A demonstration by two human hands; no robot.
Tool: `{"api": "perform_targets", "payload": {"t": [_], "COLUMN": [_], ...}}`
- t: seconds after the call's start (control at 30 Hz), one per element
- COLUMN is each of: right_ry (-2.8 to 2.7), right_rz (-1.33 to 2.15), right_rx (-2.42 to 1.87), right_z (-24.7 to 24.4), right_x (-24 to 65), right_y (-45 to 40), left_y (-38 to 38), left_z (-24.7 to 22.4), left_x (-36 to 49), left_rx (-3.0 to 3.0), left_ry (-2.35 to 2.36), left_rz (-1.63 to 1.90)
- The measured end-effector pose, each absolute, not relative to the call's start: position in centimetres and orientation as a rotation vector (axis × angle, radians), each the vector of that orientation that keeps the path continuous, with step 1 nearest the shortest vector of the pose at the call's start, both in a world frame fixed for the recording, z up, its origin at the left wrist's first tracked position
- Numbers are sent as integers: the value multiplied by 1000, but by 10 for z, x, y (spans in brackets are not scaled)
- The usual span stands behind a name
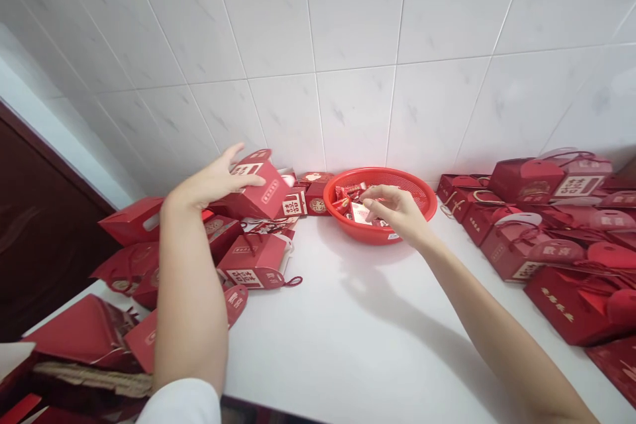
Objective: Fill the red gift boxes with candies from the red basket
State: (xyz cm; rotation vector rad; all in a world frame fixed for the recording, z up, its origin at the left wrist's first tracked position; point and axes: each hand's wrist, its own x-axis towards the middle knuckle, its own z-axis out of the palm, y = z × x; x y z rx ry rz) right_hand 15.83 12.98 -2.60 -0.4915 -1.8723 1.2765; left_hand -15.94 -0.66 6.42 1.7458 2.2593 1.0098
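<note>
My left hand point(218, 179) reaches over the pile at the left, its thumb and fingers round a red box point(265, 192) with a white label. My right hand point(397, 209) is above a red plastic basket point(368, 233), its thumb and index finger nearly together over the wrapped sweets point(350, 192) and a pale packet point(361, 213). Whether anything small is between those fingertips cannot be made out. Just below my left hand, another red box point(256, 258) with a cord loop lies on the white table point(318, 331).
More red boxes point(82, 328) are heaped at the left. Rows of closed red gift boxes point(561, 298) line the right side. A small box point(317, 195) stands beside the basket against the tiled wall point(355, 106). An open carton point(94, 377) is at bottom left.
</note>
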Motion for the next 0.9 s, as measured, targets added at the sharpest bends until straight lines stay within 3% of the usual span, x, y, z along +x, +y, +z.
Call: {"api": "perform_targets", "payload": {"t": [0.17,0.3,0.7,0.9], "right_ry": [-1787,-1808,-2233,-2444], "right_rz": [1564,1726,1282,1074], "right_rx": [-491,-396,-718,-700], "right_z": [-23,-17,-1,-16], "right_x": [163,177,198,191], "right_y": [128,129,119,122], "left_y": [-2,16,23,17], "left_z": [62,36,7,2], "left_x": [-93,-70,-29,-7], "left_rx": [1953,2080,2041,2081], "left_ry": [1523,1449,1310,1775], "left_rz": [1028,957,909,731]}}
